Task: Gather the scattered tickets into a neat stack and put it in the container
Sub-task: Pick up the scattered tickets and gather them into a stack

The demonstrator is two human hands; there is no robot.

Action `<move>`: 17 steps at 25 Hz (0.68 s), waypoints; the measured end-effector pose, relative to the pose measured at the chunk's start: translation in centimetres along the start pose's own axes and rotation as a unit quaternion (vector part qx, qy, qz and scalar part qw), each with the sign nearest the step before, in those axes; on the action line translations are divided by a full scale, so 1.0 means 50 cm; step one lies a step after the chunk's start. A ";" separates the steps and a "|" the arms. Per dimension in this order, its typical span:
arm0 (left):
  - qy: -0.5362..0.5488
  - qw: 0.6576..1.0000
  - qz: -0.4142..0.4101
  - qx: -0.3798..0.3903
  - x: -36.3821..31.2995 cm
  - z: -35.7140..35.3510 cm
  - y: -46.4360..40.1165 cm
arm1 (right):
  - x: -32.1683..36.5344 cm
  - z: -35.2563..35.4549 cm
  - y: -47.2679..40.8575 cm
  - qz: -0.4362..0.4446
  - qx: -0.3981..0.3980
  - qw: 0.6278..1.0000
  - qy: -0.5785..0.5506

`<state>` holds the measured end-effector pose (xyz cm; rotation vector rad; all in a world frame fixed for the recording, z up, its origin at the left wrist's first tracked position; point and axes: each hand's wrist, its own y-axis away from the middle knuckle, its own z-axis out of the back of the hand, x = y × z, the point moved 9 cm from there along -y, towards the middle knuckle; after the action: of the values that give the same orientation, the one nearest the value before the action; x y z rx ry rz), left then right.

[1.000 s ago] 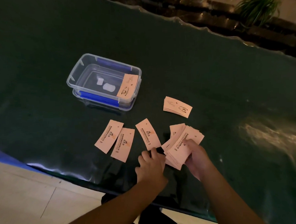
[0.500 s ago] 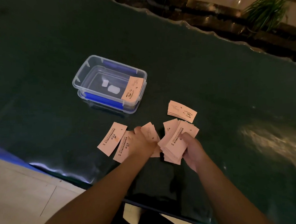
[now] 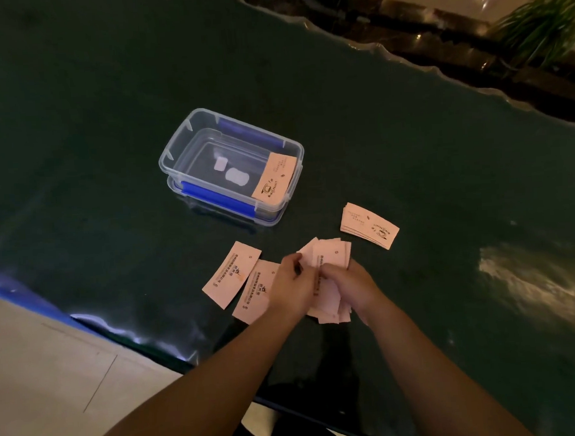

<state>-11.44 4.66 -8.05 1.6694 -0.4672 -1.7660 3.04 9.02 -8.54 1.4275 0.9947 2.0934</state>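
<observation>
Near the front edge of the dark green table (image 3: 409, 144), both hands meet over a loose, uneven bundle of pink tickets (image 3: 331, 254); the right hand (image 3: 353, 286) clasps the bundle from its right side, fingers curled round the papers, while the left hand (image 3: 291, 284) presses in from the left with thumb and fingers pinching the bundle's edge; the tickets fan out above and below the hands, their corners out of line (a neat pile it is not).

Just to the left of the left hand lie two single tickets, printed side up; the nearer ticket (image 3: 256, 291) is partly covered by the left wrist; the farther ticket (image 3: 232, 274) sits beside it, almost touching along one long edge, both tilted the same way.

Up and to the right of the hands, apart from them, a small squared stack of tickets (image 3: 368, 225) rests on the table with a cup drawing showing on its top face.

Farther back and to the left stands the clear plastic container (image 3: 176, 150) with blue clips on its long sides, open at the top; one ticket (image 3: 274, 180) leans inside against its right end wall; two small pale patches show at its bottom, too blurred to tell what they are.
</observation>
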 end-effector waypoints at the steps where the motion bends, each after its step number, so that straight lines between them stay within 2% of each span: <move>1: -0.001 1.000 0.001 0.013 0.000 0.001 0.000 | 0.003 -0.003 -0.001 0.010 -0.002 1.000 -0.006; 3: -0.029 0.998 -0.010 0.053 -0.006 0.006 0.003 | 0.004 -0.002 -0.004 0.023 -0.010 0.999 -0.023; 5: -0.132 0.986 -0.078 0.064 -0.023 0.034 0.008 | -0.003 -0.001 -0.002 0.021 -0.010 0.999 -0.035; 6: -0.205 0.969 -0.132 0.024 -0.034 0.064 0.010 | -0.010 -0.004 0.001 0.017 -0.006 0.999 -0.039; 8: -0.339 0.913 -0.197 -0.117 -0.048 0.143 0.019 | -0.026 -0.014 0.009 0.006 -0.004 0.999 -0.051; 9: -0.386 0.888 -0.174 -0.179 -0.041 0.184 0.020 | -0.033 -0.017 0.013 0.003 -0.010 0.998 -0.059; 10: -0.418 0.876 -0.113 -0.212 -0.020 0.224 0.014 | -0.040 -0.019 0.016 -0.001 -0.018 0.997 -0.069; 11: -0.432 0.875 -0.045 -0.215 0.005 0.253 0.008 | -0.048 -0.020 0.018 -0.005 -0.027 0.996 -0.083; 13: -0.424 0.885 0.025 -0.190 0.042 0.274 -0.002 | -0.067 -0.020 0.027 -0.022 -0.041 0.991 -0.125; 17: -0.351 0.925 0.027 -0.140 0.072 0.241 -0.008 | -0.092 -0.044 0.047 -0.044 -0.009 0.971 -0.236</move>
<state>-23.19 0.44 -9.49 0.7845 -0.5256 -2.2401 2.92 3.60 -10.12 1.7263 0.8225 1.5811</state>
